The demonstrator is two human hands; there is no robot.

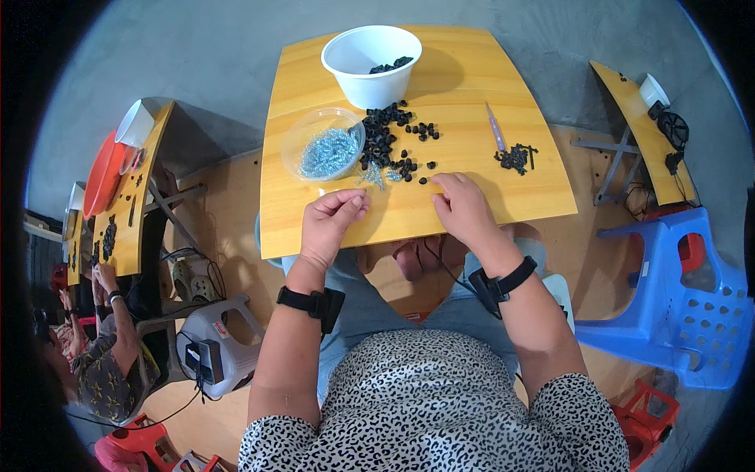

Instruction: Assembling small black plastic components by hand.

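Observation:
My left hand (336, 218) is closed at the near part of the table, thumb pressed to the fingers; anything pinched there is too small to make out. To its right, my right hand (465, 209) rests low over the wood with thumb and index finger apart, the fingertips beside a small black cap-like piece (423, 180). Beyond the hands spreads a pile of the same black pieces (380, 138). A round clear tub (289, 149) holds many small silvery-blue metal parts, perhaps springs or screws. A few such silvery parts (373, 175) lie loose beside the tub.
A white bowl (370, 86) with black pieces inside stands at the table's far side. On the right lie a purple-handled pointed tool (496, 130) and small dark screws (515, 160). A blue plastic chair (668, 291) stands right; a co-worker (102, 354) sits left at another table.

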